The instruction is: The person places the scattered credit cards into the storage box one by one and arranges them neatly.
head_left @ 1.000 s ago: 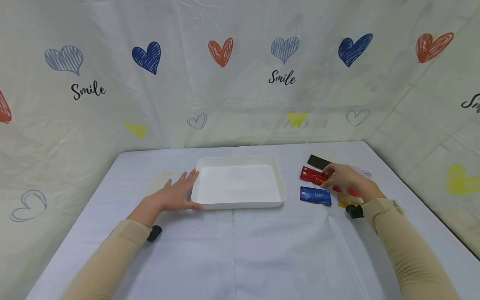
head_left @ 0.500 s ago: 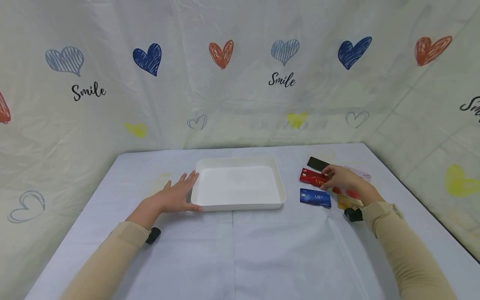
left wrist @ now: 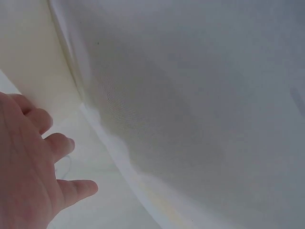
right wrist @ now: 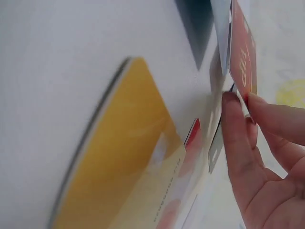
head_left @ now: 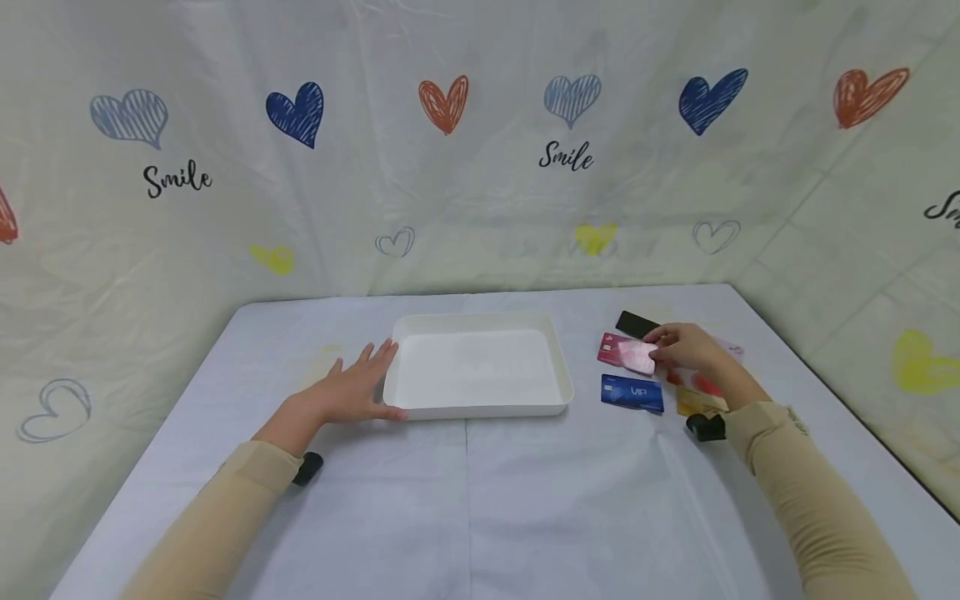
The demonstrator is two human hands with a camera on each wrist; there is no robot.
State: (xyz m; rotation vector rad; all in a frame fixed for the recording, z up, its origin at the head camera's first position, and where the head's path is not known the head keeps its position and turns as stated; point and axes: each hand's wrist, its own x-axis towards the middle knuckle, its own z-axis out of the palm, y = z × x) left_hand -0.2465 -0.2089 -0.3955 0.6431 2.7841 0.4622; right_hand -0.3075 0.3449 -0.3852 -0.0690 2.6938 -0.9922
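Note:
My right hand (head_left: 693,350) pinches the red VIP card (head_left: 621,352) by its right end, between thumb and fingertips. In the right wrist view that red card (right wrist: 244,57) stands tilted up from the table. The left hand (head_left: 347,393) lies with fingers spread along the left side of a shallow white tray (head_left: 480,412), fingertips at the rim and thumb at the front left corner. Just in front of the red card lies a blue VIP card (head_left: 632,393). A black card (head_left: 637,324) lies behind it, partly hidden by the right hand.
Under the right wrist lie a gold card (head_left: 699,402) and a card with red spots (head_left: 705,383). A pale pink card (head_left: 731,348) shows beyond the hand. White cloth (head_left: 465,517) covers the table, and a curtain with hearts (head_left: 480,192) hangs behind it.
The red VIP card has been lifted at its right end and now tilts, catching the light. The right fingers have closed on it. The left hand and tray have not moved.

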